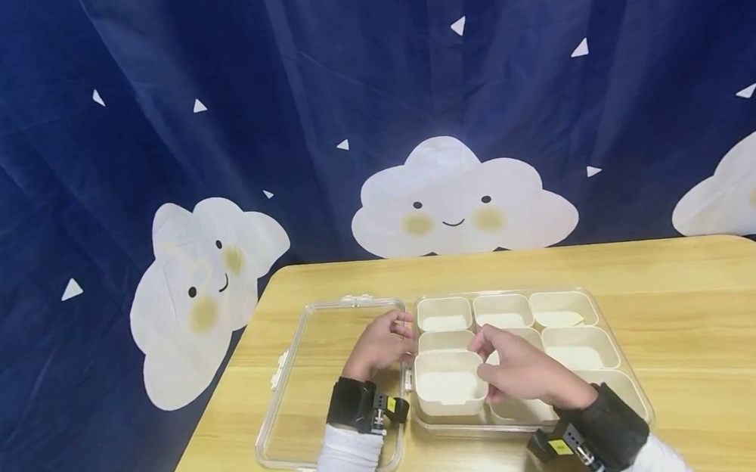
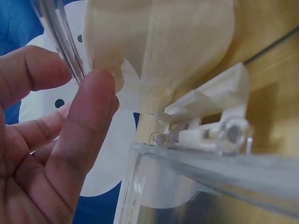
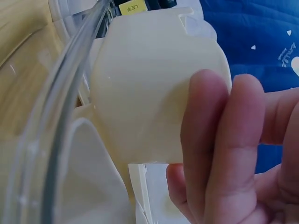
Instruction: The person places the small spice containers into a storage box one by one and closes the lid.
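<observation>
My right hand (image 1: 517, 367) pinches the right wall of a small cream bin (image 1: 449, 377). That bin is raised and slightly tilted over the front left part of a clear plastic box (image 1: 472, 432); its outer wall fills much of the right wrist view, with two fingertips (image 3: 201, 107) lying flat against it. My left hand (image 1: 381, 342) is at the box's left rim; in the left wrist view the clear rim (image 2: 63, 37) runs between its thumb and index finger. More cream bins (image 1: 580, 348) stand in rows inside the box.
Left of the box, a clear lid (image 1: 276, 420) with white latches (image 2: 205, 126) lies on the wooden table (image 1: 716, 340), partly beneath my left forearm. A small pale yellow piece (image 1: 572, 318) lies in the back right bin. Behind the table hangs a dark blue curtain (image 1: 306, 60) with clouds.
</observation>
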The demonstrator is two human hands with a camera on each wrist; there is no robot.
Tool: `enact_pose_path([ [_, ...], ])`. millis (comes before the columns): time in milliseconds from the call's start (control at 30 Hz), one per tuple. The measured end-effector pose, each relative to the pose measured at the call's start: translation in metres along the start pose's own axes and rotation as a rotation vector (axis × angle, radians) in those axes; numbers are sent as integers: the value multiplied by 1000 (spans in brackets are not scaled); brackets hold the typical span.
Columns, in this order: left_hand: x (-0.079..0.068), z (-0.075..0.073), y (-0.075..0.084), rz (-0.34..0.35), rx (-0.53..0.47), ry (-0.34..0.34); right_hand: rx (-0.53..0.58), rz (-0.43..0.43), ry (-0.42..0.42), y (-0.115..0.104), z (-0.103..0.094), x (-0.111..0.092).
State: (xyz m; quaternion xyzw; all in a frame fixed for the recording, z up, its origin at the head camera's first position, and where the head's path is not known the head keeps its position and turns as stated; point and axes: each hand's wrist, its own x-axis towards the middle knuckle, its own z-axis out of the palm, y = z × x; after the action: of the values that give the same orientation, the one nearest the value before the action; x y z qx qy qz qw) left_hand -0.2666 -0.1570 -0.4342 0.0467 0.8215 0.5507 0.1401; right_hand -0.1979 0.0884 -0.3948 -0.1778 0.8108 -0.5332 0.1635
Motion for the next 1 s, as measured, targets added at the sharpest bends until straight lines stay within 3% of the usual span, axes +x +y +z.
enact_pose_path([
  [333,-2,-2,5,0,20,-7,-12,-10,-24,2,4,2],
  [1000,-1,0,4,-11,1,-2,-145,-2,-56,7,8,5],
])
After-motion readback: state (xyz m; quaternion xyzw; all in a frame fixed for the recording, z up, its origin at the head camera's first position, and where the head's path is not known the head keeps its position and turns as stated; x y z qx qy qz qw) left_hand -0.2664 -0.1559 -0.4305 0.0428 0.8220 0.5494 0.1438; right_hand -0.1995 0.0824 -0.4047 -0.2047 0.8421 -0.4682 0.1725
